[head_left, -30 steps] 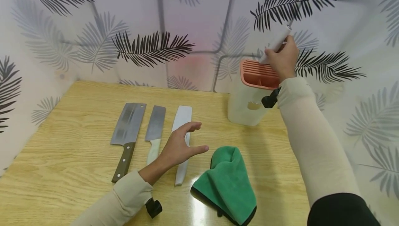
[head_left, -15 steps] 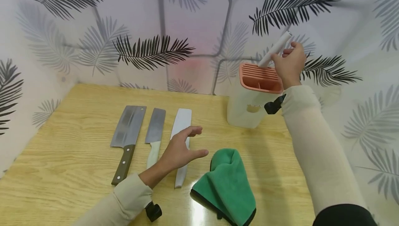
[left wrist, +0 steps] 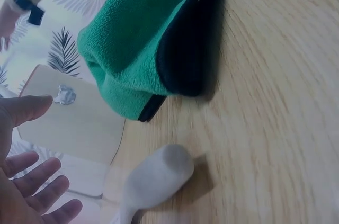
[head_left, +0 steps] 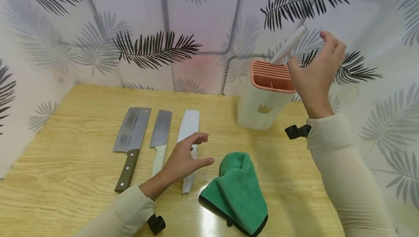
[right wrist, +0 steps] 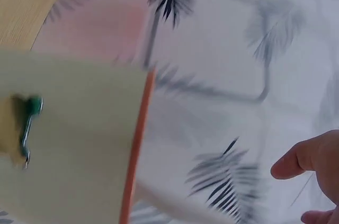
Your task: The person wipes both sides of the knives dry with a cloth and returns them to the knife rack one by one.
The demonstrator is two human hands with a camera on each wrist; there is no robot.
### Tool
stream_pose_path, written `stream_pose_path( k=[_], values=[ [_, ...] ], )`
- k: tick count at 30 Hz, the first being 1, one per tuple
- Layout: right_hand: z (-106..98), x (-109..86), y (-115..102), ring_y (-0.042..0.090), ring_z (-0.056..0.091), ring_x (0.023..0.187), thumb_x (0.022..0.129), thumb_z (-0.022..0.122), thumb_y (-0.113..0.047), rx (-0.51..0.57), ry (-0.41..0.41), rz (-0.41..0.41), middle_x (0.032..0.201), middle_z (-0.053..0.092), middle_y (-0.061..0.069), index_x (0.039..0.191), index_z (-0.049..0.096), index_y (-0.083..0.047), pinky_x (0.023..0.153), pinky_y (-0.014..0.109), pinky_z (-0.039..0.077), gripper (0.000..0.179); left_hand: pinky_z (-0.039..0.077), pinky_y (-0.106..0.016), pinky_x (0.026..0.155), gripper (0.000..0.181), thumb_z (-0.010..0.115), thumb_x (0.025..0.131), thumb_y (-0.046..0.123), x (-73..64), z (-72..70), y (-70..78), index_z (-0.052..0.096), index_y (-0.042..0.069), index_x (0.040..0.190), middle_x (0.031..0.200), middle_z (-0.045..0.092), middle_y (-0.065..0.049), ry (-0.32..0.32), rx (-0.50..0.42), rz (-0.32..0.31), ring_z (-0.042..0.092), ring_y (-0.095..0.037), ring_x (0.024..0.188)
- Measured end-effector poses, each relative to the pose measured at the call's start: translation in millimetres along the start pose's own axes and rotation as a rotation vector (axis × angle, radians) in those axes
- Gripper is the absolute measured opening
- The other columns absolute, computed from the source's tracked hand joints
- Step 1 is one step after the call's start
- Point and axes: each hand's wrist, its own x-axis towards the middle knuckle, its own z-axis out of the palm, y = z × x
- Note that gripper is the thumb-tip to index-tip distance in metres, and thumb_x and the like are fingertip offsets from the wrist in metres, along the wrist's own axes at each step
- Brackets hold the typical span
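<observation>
My right hand [head_left: 317, 75] hangs open beside the knife holder [head_left: 258, 111], thumb apart from the fingers, holding nothing. A white handle [head_left: 289, 44] slants up out of the holder's orange slotted top, just left of that hand; its blade is hidden inside. With fingers spread and nothing in them, my left hand [head_left: 183, 159] hovers over a white-bladed knife [head_left: 190, 122] and covers part of it. Left of it lie a smaller knife with a pale handle [head_left: 159, 159] and a cleaver [head_left: 132, 131] with a brown riveted handle.
A folded green cloth [head_left: 242, 193] with dark edging lies at the front of the wooden table [head_left: 82, 157], right of the knives. Behind the table hangs a leaf-patterned backdrop [head_left: 203, 19], close to the holder.
My right hand has let go of the white handle and drawn away to the right. The handle stays slanted in the holder. My left hand has hardly moved.
</observation>
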Motion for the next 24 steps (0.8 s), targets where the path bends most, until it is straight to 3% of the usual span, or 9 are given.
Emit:
stream_pose_path(
  k=[4, 6, 8, 11, 14, 16, 19, 21, 24],
  values=[
    [0, -39.4, -25, 0.035, 0.043, 0.121, 0.082, 0.067, -0.012, -0.004, -0.018, -0.245, 0.122, 0.052, 0.022, 0.124, 0.061, -0.001, 0.102, 0.045, 0.039, 0.043, 0.049, -0.053, 0.102, 0.066, 0.083, 0.082, 0.022, -3.9, -9.5, -1.4, 0.054, 0.014, 0.14, 0.135, 0.063, -0.01, 0.014, -0.013, -0.017, 0.058, -0.033, 0.127],
    [7, -63.3, -34, 0.038, 0.053, 0.111, 0.083, 0.066, -0.012, -0.031, -0.136, -0.314, 0.115, 0.059, 0.023, 0.116, 0.064, 0.001, 0.092, 0.048, 0.046, 0.035, 0.05, -0.054, 0.102, 0.066, 0.083, 0.082, 0.022, -6.1, -14.2, -3.5, 0.053, 0.014, 0.141, 0.135, 0.063, -0.009, 0.02, -0.011, -0.026, 0.057, -0.033, 0.128],
    [17, -88.5, -41, 0.036, 0.061, 0.098, 0.085, 0.066, -0.016, -0.073, -0.322, -0.333, 0.107, 0.066, 0.02, 0.113, 0.066, 0.0, 0.08, 0.049, 0.052, 0.032, 0.05, -0.054, 0.101, 0.065, 0.083, 0.083, 0.022, -8.8, -18.7, -6.0, 0.053, 0.014, 0.141, 0.135, 0.063, -0.009, 0.028, -0.002, -0.034, 0.057, -0.033, 0.127],
    [38, -125.9, -45, 0.027, 0.067, 0.081, 0.09, 0.065, -0.02, -0.158, -0.621, -0.331, 0.096, 0.072, 0.013, 0.112, 0.068, -0.003, 0.065, 0.042, 0.055, 0.028, 0.051, -0.055, 0.099, 0.062, 0.081, 0.085, 0.017, -12.3, -24.3, -9.4, 0.054, 0.013, 0.14, 0.134, 0.063, -0.012, 0.05, 0.01, -0.033, 0.058, -0.034, 0.126],
    [64, -160.5, -44, 0.026, 0.069, 0.077, 0.095, 0.062, -0.019, -0.194, -0.827, -0.325, 0.093, 0.074, 0.013, 0.11, 0.069, -0.002, 0.064, 0.041, 0.057, 0.024, 0.053, -0.055, 0.095, 0.057, 0.077, 0.086, 0.008, -15.1, -28.3, -10.7, 0.055, 0.012, 0.139, 0.133, 0.064, -0.013, 0.082, 0.03, -0.021, 0.058, -0.034, 0.124],
    [80, -179.3, -42, 0.026, 0.07, 0.076, 0.096, 0.06, -0.016, -0.185, -0.932, -0.3, 0.093, 0.075, 0.014, 0.109, 0.069, 0.001, 0.068, 0.041, 0.059, 0.023, 0.053, -0.055, 0.093, 0.056, 0.074, 0.087, 0.002, -16.0, -29.9, -9.9, 0.056, 0.011, 0.139, 0.133, 0.064, -0.013, 0.097, 0.035, -0.013, 0.058, -0.035, 0.123],
    [98, -199.1, -38, 0.026, 0.069, 0.078, 0.098, 0.061, -0.023, -0.156, -1.08, -0.194, 0.098, 0.075, 0.016, 0.113, 0.067, 0.002, 0.07, 0.038, 0.058, 0.03, 0.054, -0.054, 0.091, 0.054, 0.072, 0.088, 0.0, -16.2, -31.5, -8.3, 0.056, 0.011, 0.139, 0.132, 0.065, -0.013, 0.109, 0.046, -0.003, 0.059, -0.034, 0.123],
    [107, -206.7, -37, 0.023, 0.066, 0.073, 0.097, 0.063, -0.031, -0.145, -1.149, -0.121, 0.092, 0.073, 0.014, 0.11, 0.066, 0.002, 0.064, 0.035, 0.055, 0.036, 0.055, -0.054, 0.091, 0.053, 0.071, 0.088, -0.001, -15.7, -32.4, -7.0, 0.056, 0.011, 0.138, 0.131, 0.066, -0.012, 0.118, 0.046, 0.002, 0.06, -0.034, 0.123],
    [116, -213.5, -36, 0.017, 0.056, 0.058, 0.093, 0.067, -0.044, -0.133, -1.201, -0.063, 0.068, 0.061, 0.005, 0.087, 0.066, -0.001, 0.05, 0.026, 0.043, 0.043, 0.055, -0.054, 0.09, 0.052, 0.069, 0.088, -0.003, -14.7, -33.4, -5.1, 0.057, 0.01, 0.137, 0.13, 0.066, -0.012, 0.131, 0.042, 0.011, 0.06, -0.035, 0.122]
  ],
)
